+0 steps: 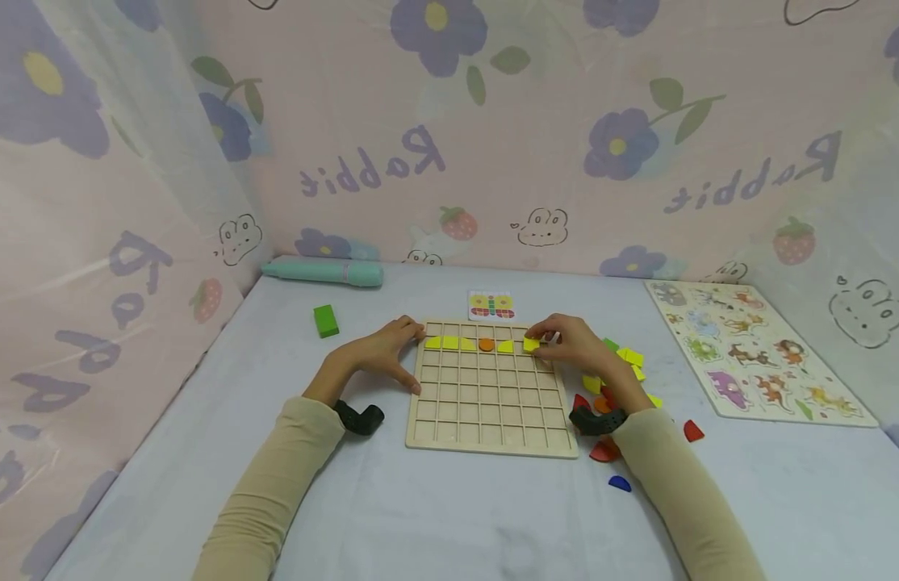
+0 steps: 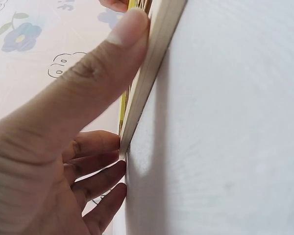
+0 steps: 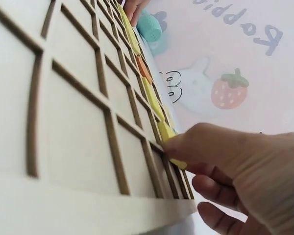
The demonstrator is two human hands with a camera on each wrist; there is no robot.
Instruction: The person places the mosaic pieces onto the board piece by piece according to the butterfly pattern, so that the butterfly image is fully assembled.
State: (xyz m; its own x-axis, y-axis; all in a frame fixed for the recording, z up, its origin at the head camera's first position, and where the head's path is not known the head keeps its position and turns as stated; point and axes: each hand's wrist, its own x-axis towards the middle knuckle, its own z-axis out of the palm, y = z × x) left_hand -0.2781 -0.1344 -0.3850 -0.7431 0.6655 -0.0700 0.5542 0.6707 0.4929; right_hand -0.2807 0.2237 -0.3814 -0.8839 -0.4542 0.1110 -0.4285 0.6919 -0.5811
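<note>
A wooden grid board (image 1: 491, 436) lies in the middle of the table. My left hand (image 1: 380, 351) rests along its left edge, thumb and fingertips touching the rim, as the left wrist view shows. My right hand (image 1: 574, 345) pinches a yellow piece (image 3: 167, 133) between thumb and finger, low over a cell near the board's right side. In that same row sit several yellow pieces (image 1: 449, 343) at the left, an orange disc (image 1: 487, 344) and another yellow piece (image 1: 505, 347) with a slanted side. The right hand hides part of the board's upper right corner.
A butterfly pattern card (image 1: 491, 305) lies behind the board. Loose yellow pieces (image 1: 631, 357) and red pieces (image 1: 693, 431) surround the right wrist, with a blue half-disc (image 1: 620, 483) nearer. Around them are a green block (image 1: 325, 320), a teal case (image 1: 323, 272) and an animal puzzle board (image 1: 758, 351).
</note>
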